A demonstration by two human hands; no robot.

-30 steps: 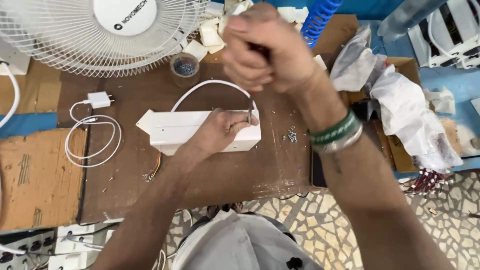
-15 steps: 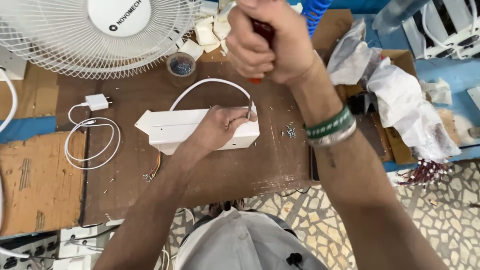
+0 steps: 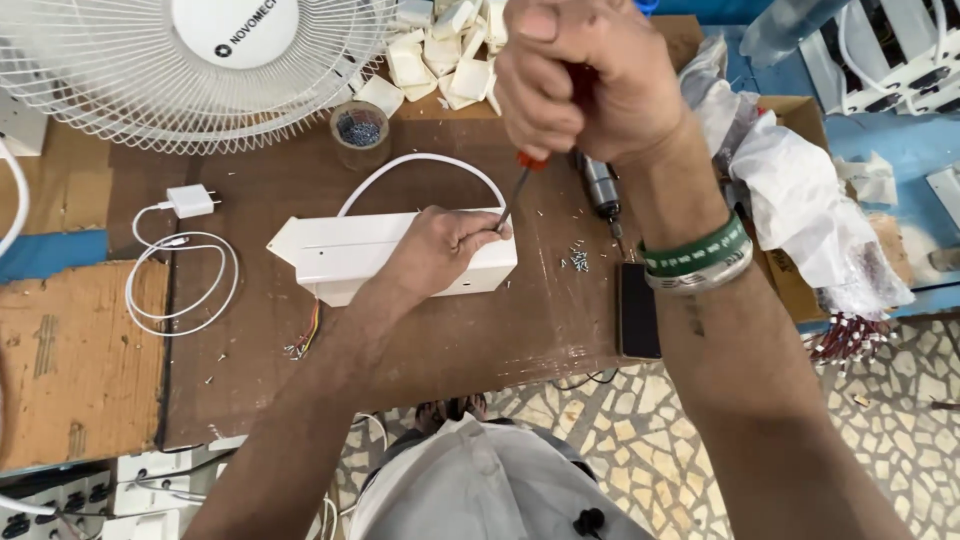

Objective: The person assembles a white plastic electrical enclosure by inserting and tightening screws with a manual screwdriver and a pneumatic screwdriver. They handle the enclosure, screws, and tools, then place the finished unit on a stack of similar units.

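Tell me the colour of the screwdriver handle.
Orange-red, the screwdriver handle showing below the right hand, head view.
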